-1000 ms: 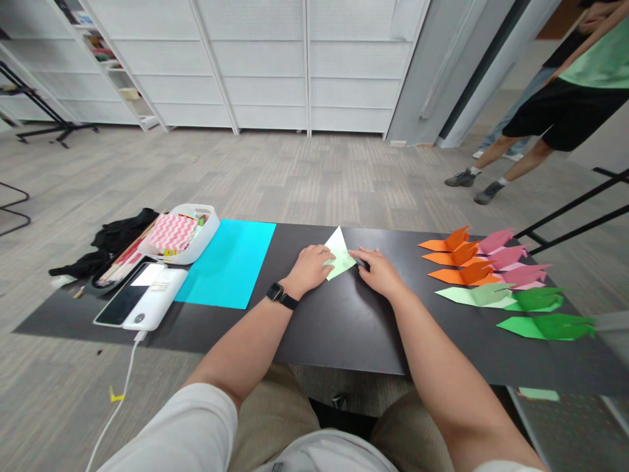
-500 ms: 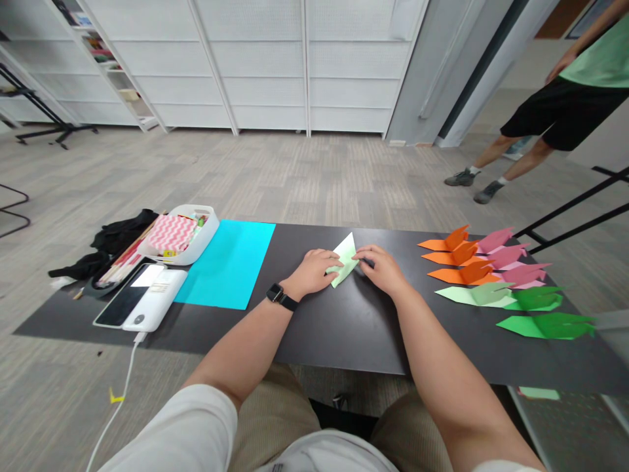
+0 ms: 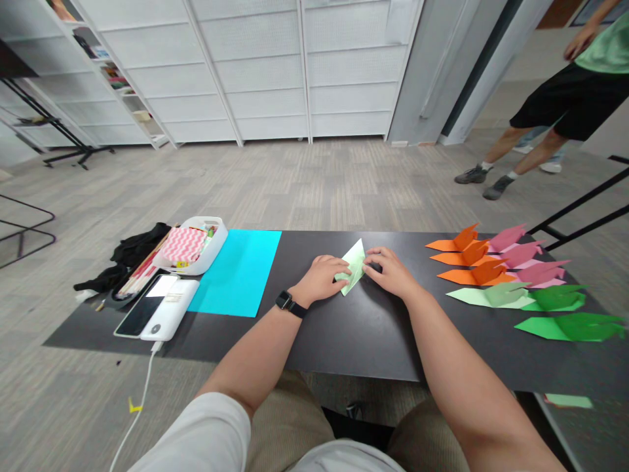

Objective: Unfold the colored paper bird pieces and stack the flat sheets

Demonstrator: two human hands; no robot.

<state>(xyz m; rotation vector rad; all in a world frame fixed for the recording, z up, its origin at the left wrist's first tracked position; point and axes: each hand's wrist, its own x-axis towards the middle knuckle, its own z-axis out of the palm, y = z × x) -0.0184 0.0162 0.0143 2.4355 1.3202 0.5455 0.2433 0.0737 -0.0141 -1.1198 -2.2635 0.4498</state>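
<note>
A pale green sheet of folded paper [image 3: 354, 265] lies on the dark table, its pointed end toward the far edge. My left hand [image 3: 327, 278] grips its left edge, with thumb and fingertips on the paper. At the right edge, my right hand [image 3: 388, 270] has its fingers closed on the paper's border. Creases run along the paper, though part of it is hidden beneath my fingers. To the right stand several folded paper figures, among them orange ones [image 3: 472, 254], pink ones [image 3: 535, 265], a pale green one [image 3: 494, 296] and bright green ones [image 3: 572, 326].
A cyan sheet [image 3: 236, 278] lies left on the table [image 3: 354, 347]. Beside it are a white basket [image 3: 216, 244], a phone [image 3: 140, 314] and a white power bank [image 3: 171, 311] with a cable. A person in black shorts [image 3: 555, 98] stands beyond the table at right.
The view has shifted slightly, so the table contents sit a bit lower and further right. Both hands stay at the pale green paper, with small finger movements along its edges.
</note>
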